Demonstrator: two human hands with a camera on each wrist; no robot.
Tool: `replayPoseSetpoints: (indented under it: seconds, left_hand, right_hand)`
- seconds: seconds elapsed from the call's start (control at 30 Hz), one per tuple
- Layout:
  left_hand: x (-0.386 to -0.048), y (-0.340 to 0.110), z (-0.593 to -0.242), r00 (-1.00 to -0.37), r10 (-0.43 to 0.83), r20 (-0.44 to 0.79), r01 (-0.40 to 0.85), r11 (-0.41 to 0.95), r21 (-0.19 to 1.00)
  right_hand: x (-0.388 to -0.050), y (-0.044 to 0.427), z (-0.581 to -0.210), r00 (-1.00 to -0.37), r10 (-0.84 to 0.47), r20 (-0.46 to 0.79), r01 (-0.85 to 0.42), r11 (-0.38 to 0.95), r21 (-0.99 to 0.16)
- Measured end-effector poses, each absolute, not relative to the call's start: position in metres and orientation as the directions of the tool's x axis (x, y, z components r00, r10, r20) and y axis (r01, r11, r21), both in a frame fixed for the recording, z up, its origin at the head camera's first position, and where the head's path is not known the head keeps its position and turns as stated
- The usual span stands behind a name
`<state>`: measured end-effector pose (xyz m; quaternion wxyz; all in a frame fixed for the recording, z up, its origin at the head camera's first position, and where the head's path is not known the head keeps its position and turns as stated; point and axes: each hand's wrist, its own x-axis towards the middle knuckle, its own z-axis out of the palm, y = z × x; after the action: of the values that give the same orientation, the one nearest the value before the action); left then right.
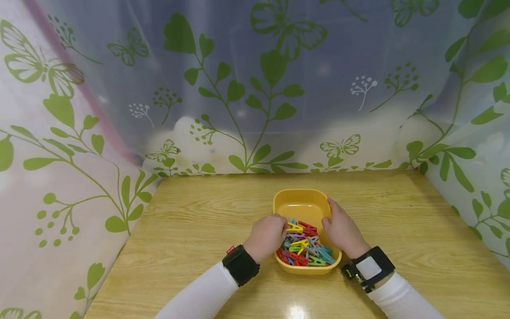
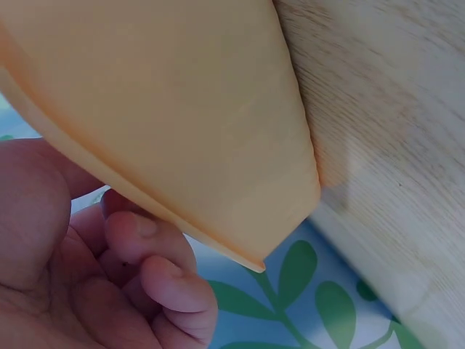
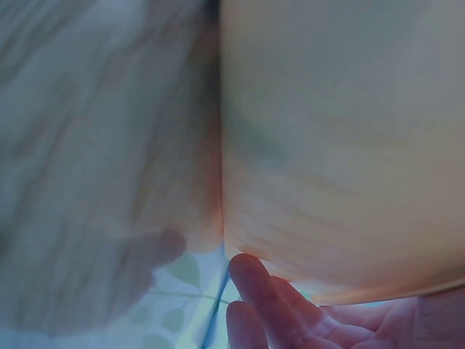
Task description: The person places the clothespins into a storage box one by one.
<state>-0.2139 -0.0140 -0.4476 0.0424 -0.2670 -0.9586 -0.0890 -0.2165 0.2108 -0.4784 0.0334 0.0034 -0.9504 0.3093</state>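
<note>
A yellow plastic tub (image 1: 301,210) stands on the table, with a heap of colourful plastic clothespins (image 1: 306,246) in its near half. At the tub's left rim, my left hand (image 1: 266,237) has its fingers curled and grips the edge beside a yellow clothespin. The left wrist view shows the thumb passing behind the rim and bent fingers (image 2: 174,283) close under it on the outside. My right hand (image 1: 345,228) holds the right side, thumb over the rim and fingers along the outer wall. In the right wrist view, its fingers (image 3: 254,283) lie against that wall.
The wood-grain table (image 1: 191,221) reaches back to a curtain (image 1: 223,88) printed with green leaves and butterflies. Similar cloth hangs at the left and right sides. Black straps with devices (image 1: 368,268) sit on both wrists over white sleeves.
</note>
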Motion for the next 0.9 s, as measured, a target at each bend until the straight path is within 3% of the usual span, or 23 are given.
replayPoseSetpoints:
  seconds: [0.37, 0.9]
  left_hand:
    - [-0.218, -0.014, -0.453, -0.851, 0.508, 0.130, 0.524, 0.837, 0.160]
    - [-0.209, -0.033, -0.450, -0.868, 0.462, 0.182, 0.496, 0.780, 0.381]
  right_hand:
    - [-0.217, 0.211, -0.479, -0.998, 0.013, 0.065, -0.028, 0.807, -0.590]
    - [-0.217, 0.209, -0.478, -0.999, 0.025, 0.046, -0.007, 0.810, -0.586]
